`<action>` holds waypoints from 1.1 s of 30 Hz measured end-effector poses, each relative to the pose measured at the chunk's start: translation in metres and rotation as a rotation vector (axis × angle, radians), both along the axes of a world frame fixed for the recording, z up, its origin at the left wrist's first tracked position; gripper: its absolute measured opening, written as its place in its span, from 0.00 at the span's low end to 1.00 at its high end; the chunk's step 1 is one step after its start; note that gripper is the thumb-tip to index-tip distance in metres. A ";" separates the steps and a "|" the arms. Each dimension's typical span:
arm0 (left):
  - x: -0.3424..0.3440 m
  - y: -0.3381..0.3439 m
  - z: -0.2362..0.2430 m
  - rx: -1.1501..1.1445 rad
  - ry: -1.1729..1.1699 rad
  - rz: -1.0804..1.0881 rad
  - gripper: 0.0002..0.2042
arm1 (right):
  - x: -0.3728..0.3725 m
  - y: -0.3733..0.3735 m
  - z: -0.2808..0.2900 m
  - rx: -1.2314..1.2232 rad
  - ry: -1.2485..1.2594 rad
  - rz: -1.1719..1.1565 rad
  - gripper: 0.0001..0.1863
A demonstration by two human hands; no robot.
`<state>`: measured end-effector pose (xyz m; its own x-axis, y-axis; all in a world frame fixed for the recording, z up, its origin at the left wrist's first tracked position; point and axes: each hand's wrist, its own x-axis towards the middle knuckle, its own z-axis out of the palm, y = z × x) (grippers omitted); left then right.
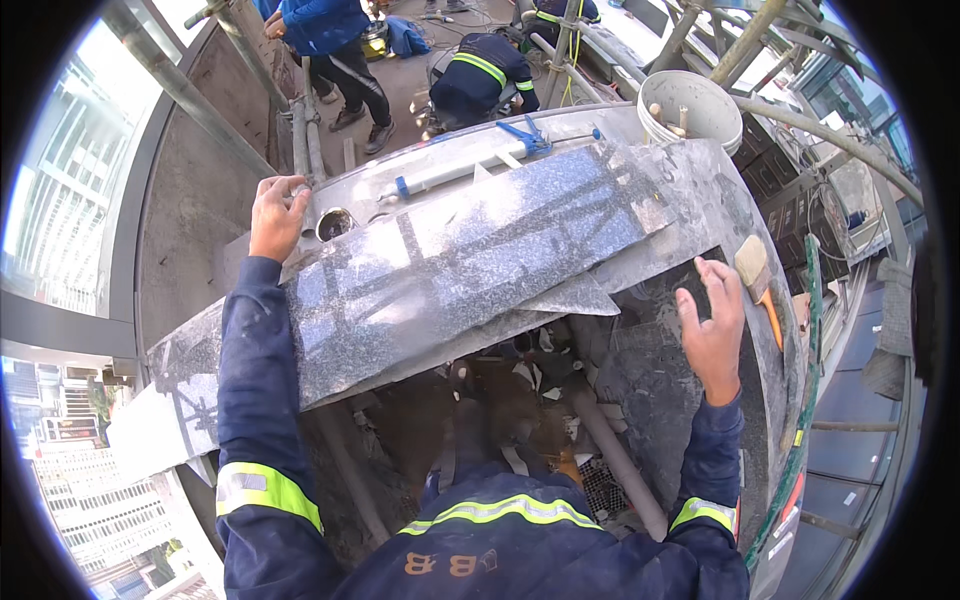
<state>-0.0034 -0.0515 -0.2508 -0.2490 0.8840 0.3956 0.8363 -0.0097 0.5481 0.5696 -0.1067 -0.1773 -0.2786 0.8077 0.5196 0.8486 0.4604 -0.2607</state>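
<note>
My left hand (277, 218) is raised at the far left end of a polished grey granite slab (450, 265), its fingers bent together. Whatever lies between them, if anything, is too small to make out. Just right of it stands a small open can (336, 224). My right hand (714, 328) hovers with fingers apart beside a dark stone panel (640, 345), holding nothing. A flat brush (752, 264) with an orange handle lies to its right on the stone ledge. Beyond the slab lies a caulking gun (465, 172) with a pale tube and blue ends.
A white bucket (718, 105) with several wooden handles in it stands at the far right. Below the slab opens a cavity with pipes (612, 450) and rubble. Scaffold poles (830, 140) rise at both sides. Co-workers (475, 80) are at the far side.
</note>
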 end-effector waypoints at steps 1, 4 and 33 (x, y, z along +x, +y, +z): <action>0.005 0.000 0.002 -0.020 -0.019 -0.003 0.13 | -0.005 0.018 0.017 0.022 -0.025 0.000 0.21; 0.010 0.000 0.002 -0.030 -0.120 -0.015 0.14 | -0.021 0.087 0.052 0.085 -0.042 0.069 0.20; 0.004 0.007 0.026 0.262 -0.525 0.528 0.17 | -0.205 0.302 -0.054 -0.443 0.040 0.337 0.30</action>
